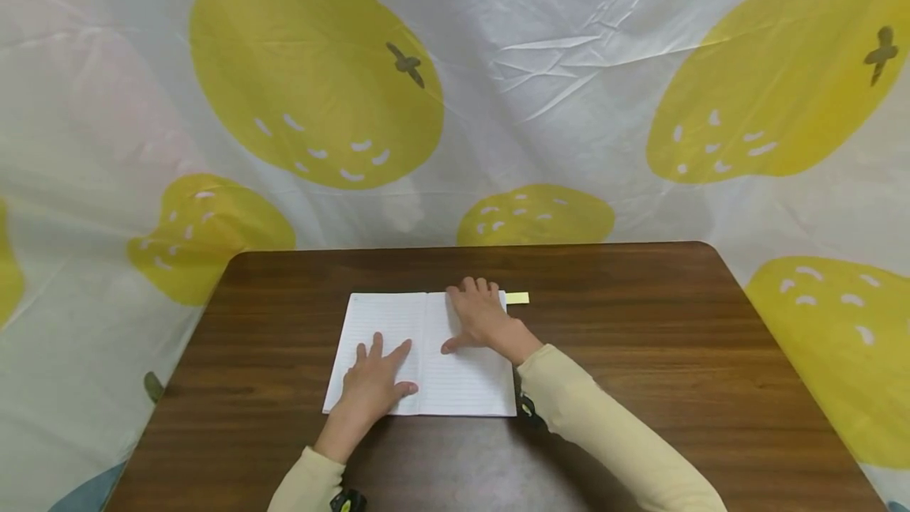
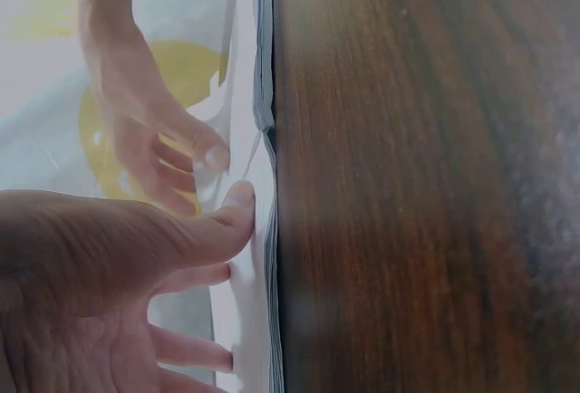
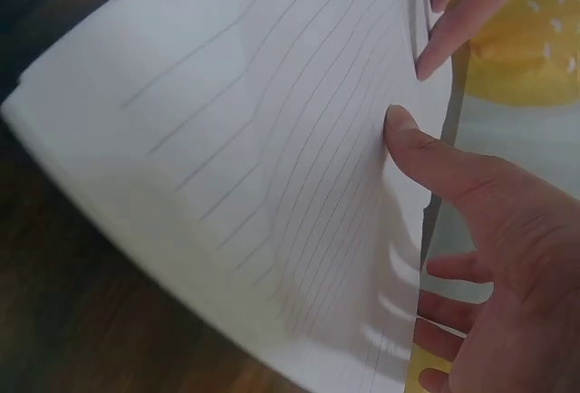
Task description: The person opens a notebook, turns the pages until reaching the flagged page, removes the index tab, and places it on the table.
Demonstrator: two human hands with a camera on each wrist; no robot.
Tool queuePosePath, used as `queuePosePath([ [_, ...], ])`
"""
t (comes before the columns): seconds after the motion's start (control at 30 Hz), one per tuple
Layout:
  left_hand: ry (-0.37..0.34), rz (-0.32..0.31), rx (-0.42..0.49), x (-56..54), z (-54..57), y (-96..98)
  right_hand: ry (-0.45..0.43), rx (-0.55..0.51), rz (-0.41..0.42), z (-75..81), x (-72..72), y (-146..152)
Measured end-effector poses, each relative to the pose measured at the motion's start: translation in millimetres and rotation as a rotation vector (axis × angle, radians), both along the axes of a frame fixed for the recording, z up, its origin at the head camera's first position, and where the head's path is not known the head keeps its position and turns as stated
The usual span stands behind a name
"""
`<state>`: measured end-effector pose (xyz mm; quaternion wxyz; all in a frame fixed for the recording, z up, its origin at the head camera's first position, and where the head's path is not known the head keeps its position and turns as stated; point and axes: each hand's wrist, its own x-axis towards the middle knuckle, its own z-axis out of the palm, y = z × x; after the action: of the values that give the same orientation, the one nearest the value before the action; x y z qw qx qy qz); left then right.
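Note:
A lined notebook [image 1: 465,385] lies spread flat on the brown table, its ruled pages facing up. On the left page rests my left hand [image 1: 371,384], fingers spread and thumb pointing toward the centre fold. My right hand [image 1: 483,316] lies across the upper part of the right page, its fingers near the top edge and its thumb stretched toward the fold. In the right wrist view, the right thumb [image 3: 408,135] touches the ruled paper. A yellow sticky tab [image 1: 517,298] juts out past the upper right edge of the notebook. Neither hand grips anything.
The wooden table [image 1: 675,354] has rounded far corners and extends to both sides of the notebook. Behind it hangs a pale cloth [image 1: 554,125] printed with large yellow fruit. Dark wrist cameras [image 1: 529,411] sit at the cream sleeves [image 1: 604,425].

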<state>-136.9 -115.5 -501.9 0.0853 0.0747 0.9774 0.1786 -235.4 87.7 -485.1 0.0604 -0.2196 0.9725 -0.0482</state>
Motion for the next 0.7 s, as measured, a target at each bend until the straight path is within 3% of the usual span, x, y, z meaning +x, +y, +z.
queuePosePath([
  [0.43, 0.002, 0.005, 0.052, 0.6, -1.9, 0.3, 0.06, -0.051, -0.006, -6.3, 4.3, 25],
  [0.7, 0.005, 0.003, 0.074, 0.4, -3.2, -1.5, 0.106, -0.249, -0.032, -12.6, 11.1, 45],
])
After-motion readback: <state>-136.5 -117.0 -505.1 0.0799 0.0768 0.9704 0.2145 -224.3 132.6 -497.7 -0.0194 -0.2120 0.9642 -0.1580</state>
